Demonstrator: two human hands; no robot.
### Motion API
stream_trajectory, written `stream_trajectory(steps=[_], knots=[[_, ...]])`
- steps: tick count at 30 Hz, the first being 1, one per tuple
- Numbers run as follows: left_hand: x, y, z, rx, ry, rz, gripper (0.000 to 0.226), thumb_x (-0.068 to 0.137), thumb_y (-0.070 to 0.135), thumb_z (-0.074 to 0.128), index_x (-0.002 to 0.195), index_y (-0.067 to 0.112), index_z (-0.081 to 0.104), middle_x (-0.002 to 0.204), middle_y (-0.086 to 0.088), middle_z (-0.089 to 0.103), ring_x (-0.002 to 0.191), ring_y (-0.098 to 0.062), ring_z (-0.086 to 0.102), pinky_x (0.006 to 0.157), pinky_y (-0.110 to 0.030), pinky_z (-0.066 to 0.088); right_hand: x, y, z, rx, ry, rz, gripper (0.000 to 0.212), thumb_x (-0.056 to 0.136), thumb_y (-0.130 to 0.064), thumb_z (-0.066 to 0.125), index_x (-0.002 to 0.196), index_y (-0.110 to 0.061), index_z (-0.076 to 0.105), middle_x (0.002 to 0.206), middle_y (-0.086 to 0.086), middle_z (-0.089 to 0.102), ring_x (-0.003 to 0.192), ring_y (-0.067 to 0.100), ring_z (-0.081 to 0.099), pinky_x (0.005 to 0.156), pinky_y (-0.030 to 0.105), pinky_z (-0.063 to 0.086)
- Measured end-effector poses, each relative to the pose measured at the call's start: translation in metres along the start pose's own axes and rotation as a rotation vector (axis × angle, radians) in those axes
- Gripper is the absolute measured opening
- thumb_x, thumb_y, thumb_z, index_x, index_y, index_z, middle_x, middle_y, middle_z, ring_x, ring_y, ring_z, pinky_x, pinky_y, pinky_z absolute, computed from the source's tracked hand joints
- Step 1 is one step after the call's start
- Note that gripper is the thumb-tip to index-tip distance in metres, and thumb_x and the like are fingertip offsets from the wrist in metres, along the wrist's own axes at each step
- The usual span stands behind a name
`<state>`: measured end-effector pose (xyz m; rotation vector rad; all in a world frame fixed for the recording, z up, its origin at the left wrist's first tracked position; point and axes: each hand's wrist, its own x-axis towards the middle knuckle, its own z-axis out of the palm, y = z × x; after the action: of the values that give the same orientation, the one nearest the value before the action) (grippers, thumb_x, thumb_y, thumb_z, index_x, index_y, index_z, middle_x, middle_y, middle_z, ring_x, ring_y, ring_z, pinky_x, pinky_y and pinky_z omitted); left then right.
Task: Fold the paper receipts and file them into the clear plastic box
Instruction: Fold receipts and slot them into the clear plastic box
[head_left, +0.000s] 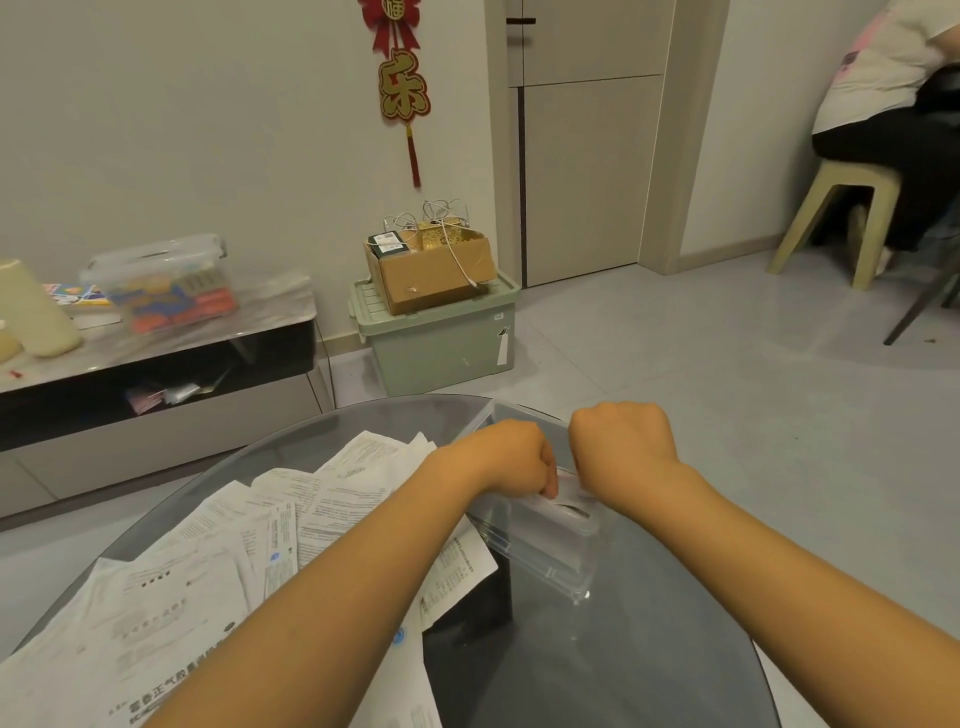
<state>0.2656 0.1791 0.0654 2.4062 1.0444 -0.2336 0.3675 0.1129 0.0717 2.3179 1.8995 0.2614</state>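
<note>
A clear plastic box (545, 556) stands on the round glass table (597, 665), right of centre. Both hands are over its open top, fingers curled. My left hand (511, 460) and my right hand (621, 441) pinch a folded white receipt (569, 491) between them at the box's rim. The fingers hide most of the paper. A loose pile of printed receipts (249, 551) covers the left half of the table, partly under my left forearm.
Low cabinet (156, 364) at left holds a lidded clear bin (161, 286) and yellowish cushions. Green storage tub (441, 332) with a cardboard box (431, 270) stands by the wall. A person sits on a beige stool (836, 218) at far right.
</note>
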Motion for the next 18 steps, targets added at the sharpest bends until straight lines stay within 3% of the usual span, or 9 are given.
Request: stream_trajectory(steps=[4, 7, 10, 12, 16, 18], knots=[[0.001, -0.007, 0.002, -0.037, 0.086, 0.005, 0.033, 0.091, 0.007, 0.043, 0.107, 0.015, 0.070, 0.114, -0.001, 0.067, 0.103, -0.019, 0.060, 0.092, -0.032, 0.049, 0.005, 0.000, 0.002, -0.056, -0.014, -0.022, 0.035, 0.084, -0.003, 0.051, 0.060, -0.017, 0.030, 0.063, -0.004, 0.034, 0.073, 0.020, 0.046, 0.046, 0.021, 0.019], [0.000, -0.008, 0.004, -0.053, 0.107, 0.015, 0.036, 0.091, 0.006, 0.040, 0.111, 0.014, 0.068, 0.115, -0.001, 0.067, 0.105, -0.018, 0.060, 0.095, -0.031, 0.048, 0.008, 0.000, 0.006, -0.059, -0.011, -0.005, 0.033, 0.085, -0.004, 0.051, 0.061, -0.017, 0.033, 0.061, -0.003, 0.035, 0.071, 0.020, 0.046, 0.046, 0.021, 0.020], [-0.002, -0.008, 0.004, -0.070, 0.152, 0.022, 0.039, 0.091, 0.006, 0.037, 0.113, 0.013, 0.067, 0.117, -0.002, 0.067, 0.106, -0.019, 0.060, 0.094, -0.032, 0.048, 0.005, 0.004, 0.003, 0.027, 0.013, -0.009, 0.009, 0.086, -0.009, 0.054, 0.082, -0.017, 0.058, 0.083, -0.002, 0.059, 0.082, 0.023, 0.058, 0.056, 0.022, 0.030], [-0.007, -0.007, 0.002, -0.072, 0.201, 0.024, 0.039, 0.091, 0.007, 0.036, 0.113, 0.014, 0.067, 0.117, -0.002, 0.067, 0.104, -0.020, 0.060, 0.092, -0.033, 0.049, 0.001, 0.008, 0.001, 0.085, 0.029, 0.008, 0.023, 0.086, -0.012, 0.055, 0.105, -0.022, 0.064, 0.103, 0.001, 0.064, 0.095, 0.023, 0.061, 0.066, 0.024, 0.035], [-0.032, -0.001, 0.000, -0.028, 0.322, 0.024, 0.038, 0.092, 0.009, 0.036, 0.113, 0.018, 0.067, 0.109, -0.002, 0.067, 0.083, -0.017, 0.056, 0.072, -0.027, 0.043, -0.013, 0.012, -0.005, 0.214, 0.097, 0.027, 0.028, 0.087, -0.017, 0.054, 0.108, -0.031, 0.066, 0.106, -0.003, 0.067, 0.099, 0.022, 0.061, 0.069, 0.024, 0.036], [-0.053, 0.002, 0.000, -0.026, 0.391, 0.016, 0.038, 0.092, 0.010, 0.037, 0.114, 0.019, 0.066, 0.111, -0.003, 0.066, 0.087, -0.018, 0.056, 0.077, -0.029, 0.045, -0.026, 0.008, -0.011, 0.270, 0.123, 0.012, 0.028, 0.088, -0.018, 0.051, 0.106, -0.032, 0.067, 0.104, -0.005, 0.068, 0.097, 0.022, 0.061, 0.068, 0.024, 0.038]])
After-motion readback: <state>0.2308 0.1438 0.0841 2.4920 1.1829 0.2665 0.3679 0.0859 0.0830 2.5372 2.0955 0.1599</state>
